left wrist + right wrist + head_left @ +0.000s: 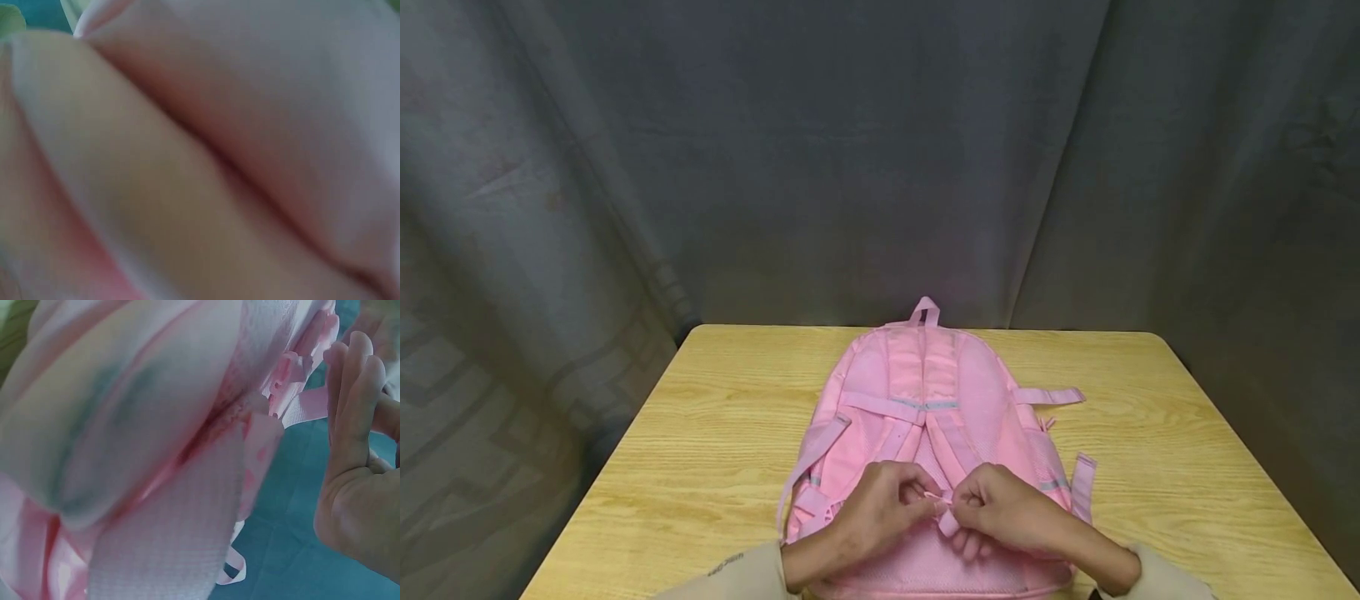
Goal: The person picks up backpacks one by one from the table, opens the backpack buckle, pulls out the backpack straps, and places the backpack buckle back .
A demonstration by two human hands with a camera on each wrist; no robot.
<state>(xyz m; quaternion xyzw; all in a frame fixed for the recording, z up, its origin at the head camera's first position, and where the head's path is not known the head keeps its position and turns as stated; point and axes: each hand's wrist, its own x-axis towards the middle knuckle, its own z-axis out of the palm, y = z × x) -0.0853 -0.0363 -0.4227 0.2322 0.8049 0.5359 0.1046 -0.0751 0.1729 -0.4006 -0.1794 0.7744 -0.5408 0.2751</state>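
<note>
A pink backpack [925, 367] lies on the table with its shoulder straps facing up. Low on its middle, my left hand [883, 504] pinches a small pink strap piece between thumb and fingers. Close beside it, my right hand [1007, 510] has curled fingers pinching the same area, where a short strap end [948, 523] sticks out below. The fingertips of both hands nearly meet and hide most of the piece. Blurred pink folds [281, 94] fill much of the left wrist view. The right wrist view shows a broad webbing strap [169, 531] and a pink buckle [287, 375].
Loose strap ends [1051, 396] stick out at the backpack's right side, and another strap [812, 458] hangs at its left. A carry loop [927, 310] stands at the top. The wooden table [715, 417] ends at dark grey curtains [850, 167].
</note>
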